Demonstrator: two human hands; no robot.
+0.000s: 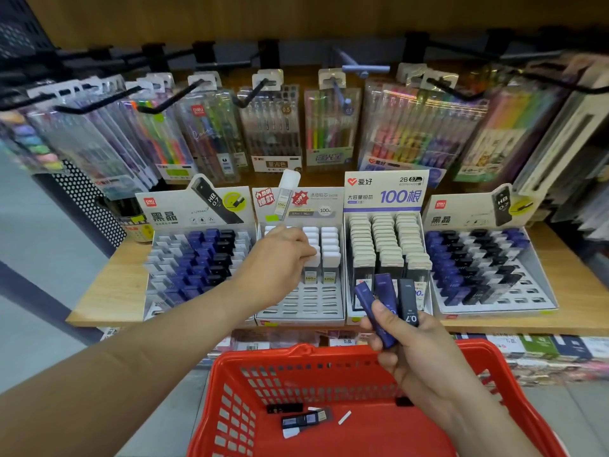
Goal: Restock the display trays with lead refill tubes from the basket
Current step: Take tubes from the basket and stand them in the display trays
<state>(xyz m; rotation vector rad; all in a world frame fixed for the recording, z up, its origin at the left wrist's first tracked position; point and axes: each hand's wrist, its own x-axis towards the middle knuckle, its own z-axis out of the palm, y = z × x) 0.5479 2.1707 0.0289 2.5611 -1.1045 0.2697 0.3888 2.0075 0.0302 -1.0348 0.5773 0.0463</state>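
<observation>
Head view: left fingers [308, 251] pinch white-capped tube [319, 259] in tray [306, 302]; right fingers [390, 359] grip three tubes [384, 291]; basket [296, 353] holds few.

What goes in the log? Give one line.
left hand: pinches white-capped tube at second tray from left | right hand: holds three dark tubes | basket: few tubes inside

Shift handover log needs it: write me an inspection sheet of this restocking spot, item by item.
Surface: wooden shelf bearing four display trays side by side.
Job's things: second tray has its front slots bare; red basket holds a few loose tubes.
Clutter: nothing seen.
Grippers: left hand pinches a white-capped tube in the second tray; right hand grips three tubes, two blue, one black.
Cables: nothing seen.
Surroundings: pen packs hanging on hooks behind.
</observation>
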